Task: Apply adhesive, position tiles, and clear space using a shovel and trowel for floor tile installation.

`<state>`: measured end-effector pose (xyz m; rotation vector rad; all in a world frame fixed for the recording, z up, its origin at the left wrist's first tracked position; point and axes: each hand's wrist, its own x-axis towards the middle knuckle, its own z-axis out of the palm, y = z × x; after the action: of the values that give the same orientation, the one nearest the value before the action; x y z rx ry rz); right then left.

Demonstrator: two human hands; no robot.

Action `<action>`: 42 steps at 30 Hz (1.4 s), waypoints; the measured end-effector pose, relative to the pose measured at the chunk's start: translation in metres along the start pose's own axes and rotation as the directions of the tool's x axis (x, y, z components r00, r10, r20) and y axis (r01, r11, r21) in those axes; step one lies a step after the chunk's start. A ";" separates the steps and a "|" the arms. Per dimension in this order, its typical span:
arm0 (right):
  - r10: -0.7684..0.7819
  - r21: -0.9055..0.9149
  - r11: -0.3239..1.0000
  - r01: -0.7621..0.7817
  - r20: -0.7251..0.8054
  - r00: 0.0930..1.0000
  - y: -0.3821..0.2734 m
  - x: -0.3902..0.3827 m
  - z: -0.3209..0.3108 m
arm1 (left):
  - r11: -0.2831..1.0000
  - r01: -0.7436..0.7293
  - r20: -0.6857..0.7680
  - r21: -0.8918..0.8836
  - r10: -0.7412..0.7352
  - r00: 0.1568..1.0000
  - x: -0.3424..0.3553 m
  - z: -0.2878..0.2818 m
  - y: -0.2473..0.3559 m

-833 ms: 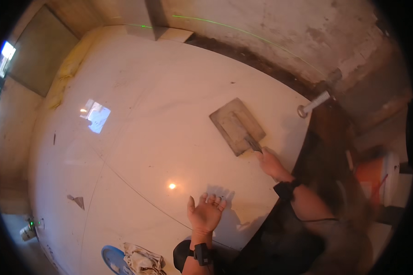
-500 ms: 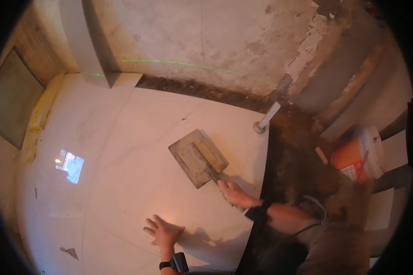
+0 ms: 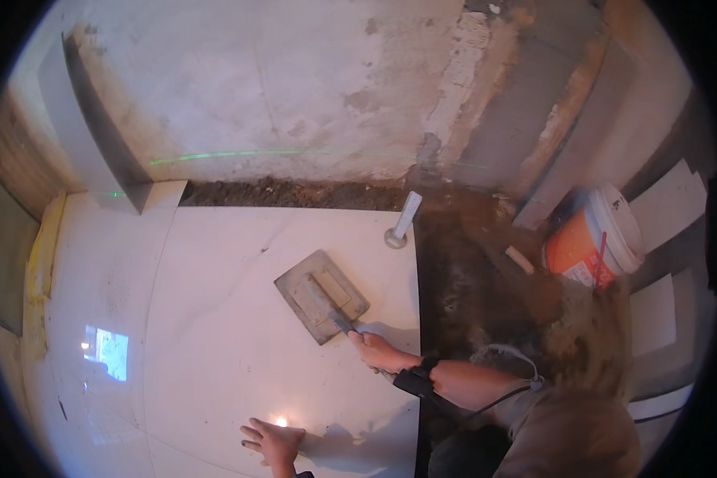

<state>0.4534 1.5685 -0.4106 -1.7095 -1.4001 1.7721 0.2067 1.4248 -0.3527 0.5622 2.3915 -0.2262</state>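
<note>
My right hand (image 3: 374,350) grips the handle of a grey, flat rectangular float-like tool (image 3: 319,291), whose plate lies over a large white, veined tile (image 3: 207,263). Lower down, my left hand (image 3: 271,442) is spread out on or just over the same tile, fingers apart and holding nothing. Near the tile's upper right corner stands a pale bar with a round metal base (image 3: 402,223). Dark, rough mortar (image 3: 462,287) borders the tile on the right and along the back.
An orange and white bucket (image 3: 573,235), a short pale piece (image 3: 519,259) and grey cut panels (image 3: 657,215) are at the right. A green laser line crosses the back wall (image 3: 295,88). A leaning grey board (image 3: 88,127) and yellow sacks (image 3: 44,247) are at the left.
My view has swung toward the back wall and bucket. My left hand has gone from half-curled to spread over the tile. My right hand has kept hold of the tool.
</note>
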 end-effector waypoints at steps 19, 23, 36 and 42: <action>0.119 0.164 0.979 -0.119 0.012 0.993 -0.007 -0.011 0.002 | 0.994 -0.107 -0.053 -0.006 0.107 0.993 0.022 0.023 -0.025; -0.028 -0.004 1.000 0.028 -0.008 1.000 -0.024 -0.019 0.008 | 0.994 -0.104 -0.078 -0.032 0.101 0.992 0.021 0.026 -0.037; -0.040 -0.074 0.996 0.040 0.008 0.999 -0.072 0.017 0.026 | 0.996 -0.092 -0.030 -0.013 0.092 0.995 -0.007 0.017 -0.030; -0.084 -0.158 0.983 0.093 0.066 0.994 -0.081 0.038 0.039 | 0.996 -0.084 0.000 0.001 0.084 0.996 -0.003 0.022 -0.029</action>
<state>0.3784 1.6197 -0.3766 -1.6553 -1.6585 1.7160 0.2078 1.3914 -0.3670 0.6617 2.3617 -0.1911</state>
